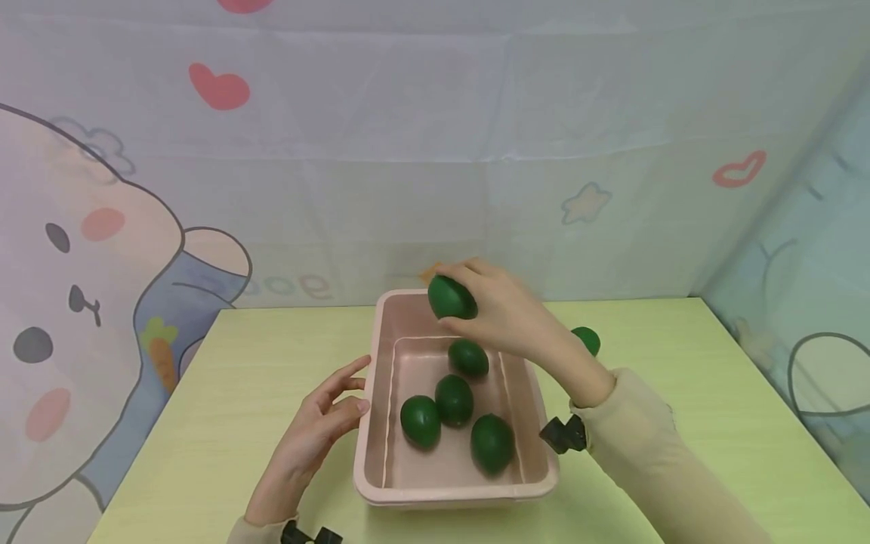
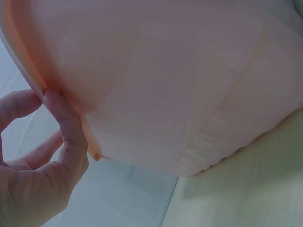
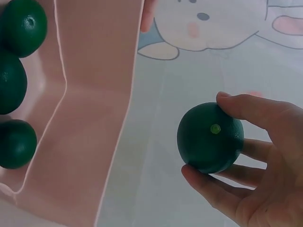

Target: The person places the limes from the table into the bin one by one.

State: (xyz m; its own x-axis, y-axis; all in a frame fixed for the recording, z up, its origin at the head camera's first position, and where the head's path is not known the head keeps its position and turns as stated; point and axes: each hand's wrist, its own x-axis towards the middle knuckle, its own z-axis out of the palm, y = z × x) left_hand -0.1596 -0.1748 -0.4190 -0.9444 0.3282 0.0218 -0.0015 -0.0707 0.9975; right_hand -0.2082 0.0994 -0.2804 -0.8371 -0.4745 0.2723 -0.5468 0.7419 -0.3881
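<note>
My right hand (image 1: 496, 306) grips a dark green avocado (image 1: 451, 298) above the far end of a pink plastic bin (image 1: 455, 495). In the right wrist view, the thumb and fingertips curve round this avocado (image 3: 208, 137), and its pale stem scar shows. Inside the bin lie several more avocados, among them one (image 1: 492, 444) at the near right and one (image 1: 421, 421) at the left. My left hand (image 1: 313, 423) touches the bin's left rim from outside. Seen from the left wrist, its fingertips rest against the rim and outer wall (image 2: 142, 85) of the bin.
Another avocado (image 1: 587, 340) lies on the yellow-green table (image 1: 632, 378) right of the bin, partly hidden by my right forearm. Behind the table hangs a pale printed cloth (image 1: 381, 189), and a similar one (image 1: 816, 317) covers the right side.
</note>
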